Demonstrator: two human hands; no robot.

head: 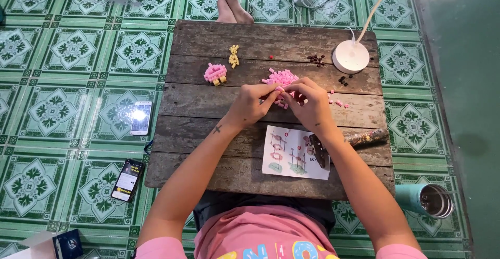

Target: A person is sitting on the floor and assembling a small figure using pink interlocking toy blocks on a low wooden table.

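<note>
Nearest me lies a white printed instruction sheet [295,159] on the weathered wooden plank table [208,128]. Far left sits a finished small pink-and-yellow brick figure [215,73]. My left hand [252,104] and right hand [308,102] meet at centre, fingers pinched narrowly on a tiny pink plastic brick [280,89], just near the loose pink brick pile [282,77]. I judge assembly is midway; pressing it home needs careful alignment.

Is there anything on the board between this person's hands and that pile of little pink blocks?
Nothing visible does. The left hand and right hand already meet over the pink blocks on the wooden board, fingertips pinching a small pink piece. The finished pink figure and the white lamp base sit off to either side.
</note>
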